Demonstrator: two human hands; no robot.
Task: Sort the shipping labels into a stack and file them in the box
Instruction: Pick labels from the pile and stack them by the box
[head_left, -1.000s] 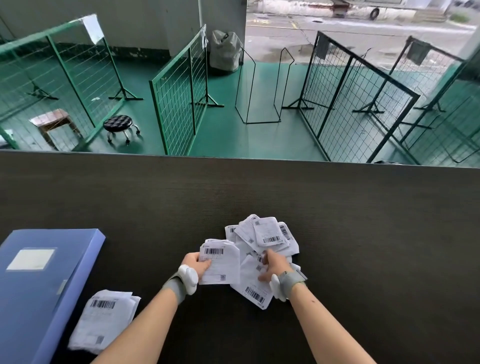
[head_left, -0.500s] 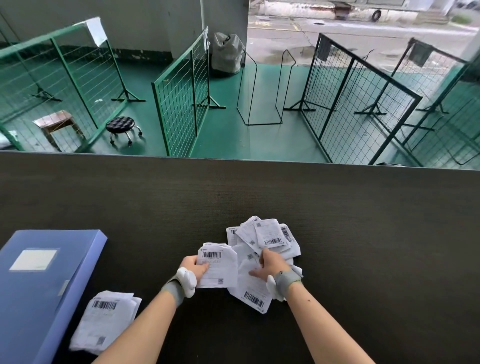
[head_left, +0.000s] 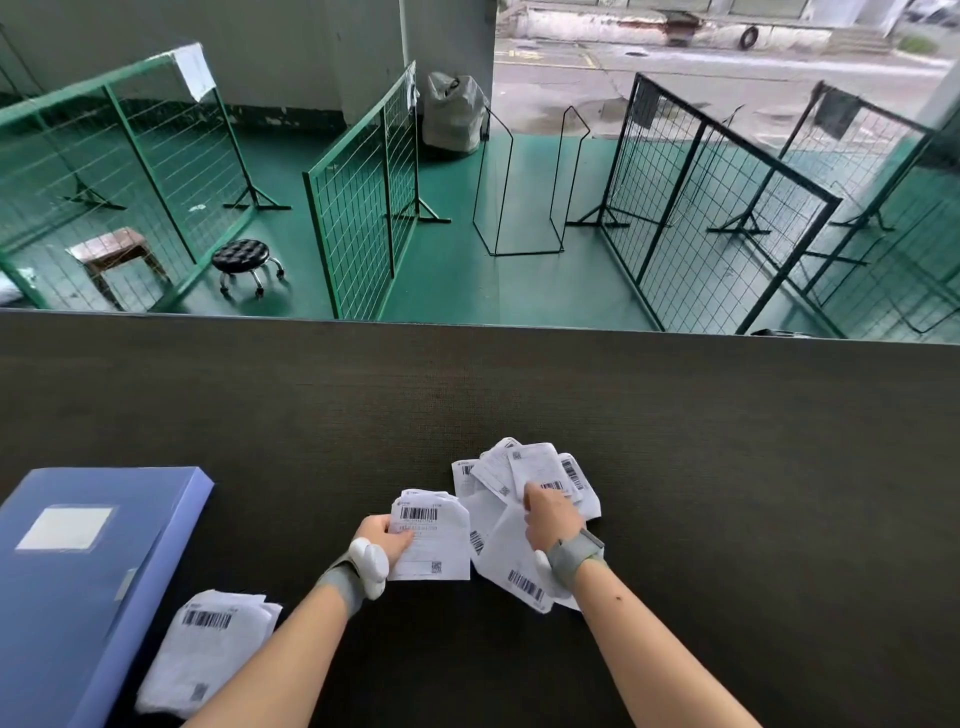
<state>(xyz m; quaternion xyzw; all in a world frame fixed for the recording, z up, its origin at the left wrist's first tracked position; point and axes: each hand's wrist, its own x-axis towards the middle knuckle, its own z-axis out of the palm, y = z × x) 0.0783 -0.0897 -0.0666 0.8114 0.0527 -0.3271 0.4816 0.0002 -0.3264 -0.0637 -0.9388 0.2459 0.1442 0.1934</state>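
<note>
Sorting is only partly done, as far as I can tell. Closest to the person, a small stack of labels (head_left: 205, 649) lies flat on the dark table (head_left: 727, 467), just beside the blue box (head_left: 78, 582). That stack looks like the part that is finished. The box is closed, so no labels look filed yet.

A bit farther out, the left hand (head_left: 382, 535) grips a few labels (head_left: 431, 535) by their left edge, thumb on top. The right hand (head_left: 550, 519) rests on the messy pile (head_left: 524, 499) with its fingers bent down onto the papers; I think it is picking one, but I cannot tell if it has hold of it. The pile is spread out, with labels pointing every which way.

So most labels have yet to be gathered, added to the stack and put in the box.

Past the table are green wire fences (head_left: 363, 208) and a small black stool (head_left: 241, 257).
</note>
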